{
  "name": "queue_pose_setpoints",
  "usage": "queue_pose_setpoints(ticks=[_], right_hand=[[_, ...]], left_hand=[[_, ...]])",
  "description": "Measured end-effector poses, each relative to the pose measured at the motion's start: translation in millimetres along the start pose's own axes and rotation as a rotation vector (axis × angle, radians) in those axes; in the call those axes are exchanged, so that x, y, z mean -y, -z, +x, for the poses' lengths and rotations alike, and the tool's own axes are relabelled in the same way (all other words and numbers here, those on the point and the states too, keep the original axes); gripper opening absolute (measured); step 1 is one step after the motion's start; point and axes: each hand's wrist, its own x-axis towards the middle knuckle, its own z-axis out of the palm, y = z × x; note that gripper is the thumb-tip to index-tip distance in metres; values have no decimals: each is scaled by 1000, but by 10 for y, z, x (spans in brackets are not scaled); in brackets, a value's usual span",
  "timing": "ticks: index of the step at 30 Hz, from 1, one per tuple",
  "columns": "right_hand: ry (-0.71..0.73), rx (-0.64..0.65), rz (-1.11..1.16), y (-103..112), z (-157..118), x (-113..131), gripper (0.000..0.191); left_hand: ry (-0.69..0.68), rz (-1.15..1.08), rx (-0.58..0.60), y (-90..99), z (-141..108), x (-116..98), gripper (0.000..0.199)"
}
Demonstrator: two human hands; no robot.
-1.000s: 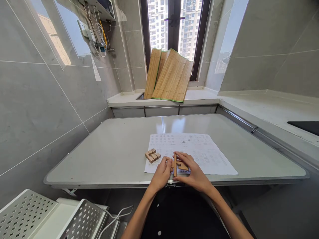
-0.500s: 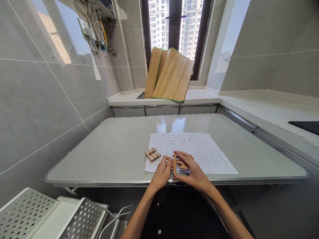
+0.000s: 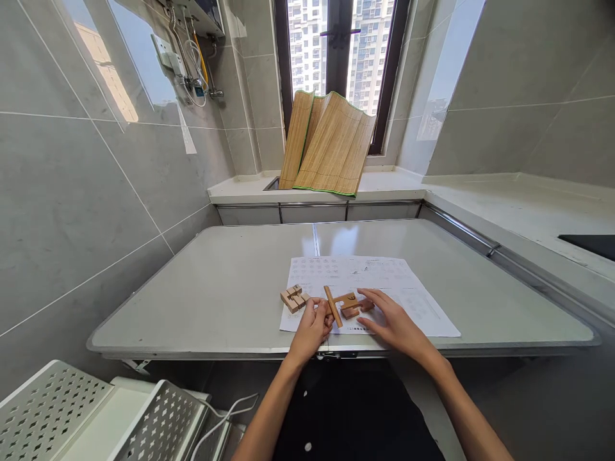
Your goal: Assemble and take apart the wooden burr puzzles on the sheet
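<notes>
Clamps a wooden bar [image 3: 333, 307] in the left hand [image 3: 311, 325] near the front edge of the surface [image 3: 211, 288], with a flat piece [image 3: 346, 299] apparently already joined across it; holds thumb and fingers of the right hand [image 3: 391, 320] apart beside small blocks [image 3: 350, 313] over the paper [image 3: 418, 314], contact unclear. Looks only partly joined, with a block cluster [image 3: 291, 302] lying separate at the paper's left edge. Has wide room toward the surface's left and right corners, little at the front.

Just below the frame's centre, 1 slim wooden bar [image 3: 333, 307] slanted across a notched wooden piece [image 3: 344, 299] bearing a black mark. Brown wooden blocks [image 3: 350, 313] sat just beneath; a paler block cluster [image 3: 290, 299] lay farther left.
</notes>
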Motion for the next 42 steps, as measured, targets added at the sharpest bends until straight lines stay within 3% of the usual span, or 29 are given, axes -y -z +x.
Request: queue_pose_setpoints(ticks=[8, 16, 19, 24, 28, 35, 42], right_hand=[[1, 35, -91, -79, 107, -188, 29], [-51, 60, -49, -37, 104, -108, 27], [-77, -14, -16, -18, 73, -29, 33], [-269, -191, 236, 45, 18, 125, 41], [-394, -156, 542, 73, -2, 248, 48], [-405, -64, 892, -58, -14, 378, 49], [-346, -27, 1019, -308, 29, 533, 40]], left_hand=[[-53, -44, -38, -21, 4, -49, 57], [-79, -144, -73, 11, 20, -43, 54], [-58, -194, -104, 28, 21, -43, 54], [-63, -215, -139, 57, 21, -63, 51], [-42, -255, -114, 91, 32, -62, 46], [-15, -358, -118, 87, 45, -96, 47], [-26, -351, -70, 69, 56, -109, 47]])
